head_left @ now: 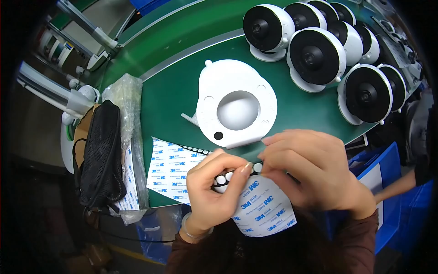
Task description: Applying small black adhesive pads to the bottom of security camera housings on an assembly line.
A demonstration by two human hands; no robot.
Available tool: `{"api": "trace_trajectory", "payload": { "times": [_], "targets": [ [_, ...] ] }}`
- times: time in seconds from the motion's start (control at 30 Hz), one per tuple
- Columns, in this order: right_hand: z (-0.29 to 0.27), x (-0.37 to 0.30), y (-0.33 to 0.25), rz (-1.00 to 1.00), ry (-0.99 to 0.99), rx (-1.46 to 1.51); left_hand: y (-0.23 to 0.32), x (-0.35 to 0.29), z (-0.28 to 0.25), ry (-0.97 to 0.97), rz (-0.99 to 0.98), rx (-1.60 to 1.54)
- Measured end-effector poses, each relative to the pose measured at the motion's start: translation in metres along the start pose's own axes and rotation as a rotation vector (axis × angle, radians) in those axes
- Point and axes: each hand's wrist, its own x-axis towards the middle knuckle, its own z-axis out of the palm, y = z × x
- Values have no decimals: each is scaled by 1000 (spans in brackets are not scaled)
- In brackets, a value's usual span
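My left hand (215, 186) and my right hand (313, 170) meet over a white backing sheet with blue print (264, 211), held close to my body. Small round white and black adhesive dots (221, 179) sit in a row on the sheet, and the fingertips of both hands pinch at them. Just beyond my hands, a white round plastic base with a central hole (237, 106) lies flat on the green belt (178, 86), with one black dot stuck near its front edge.
Several white dome cameras with black faces (315, 57) stand at the back right. A second printed sheet (171, 170) lies left of my hands. A black mesh bag (101, 155) and clear plastic bag (123, 93) sit left. A blue bin (381, 173) is right.
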Motion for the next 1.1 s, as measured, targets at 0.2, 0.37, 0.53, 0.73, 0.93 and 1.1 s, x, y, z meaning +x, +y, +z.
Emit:
{"api": "trace_trajectory", "payload": {
  "times": [0.2, 0.37, 0.53, 0.73, 0.93, 1.1],
  "targets": [
    [1, 4, 17, 404, 292, 175, -13, 2, -7, 139, 100, 210],
    [9, 10, 18, 558, 203, 387, -14, 4, 0, 119, 102, 156],
    [11, 8, 16, 534, 198, 308, -11, 4, 0, 114, 102, 152],
    [16, 7, 16, 456, 232, 209, -13, 6, -2, 98, 115, 143],
    [19, 7, 18, 410, 233, 160, -15, 6, -5, 92, 124, 140],
    [7, 7, 21, 679, 292, 595, -5, -5, -9, 154, 123, 173]
  ]
}}
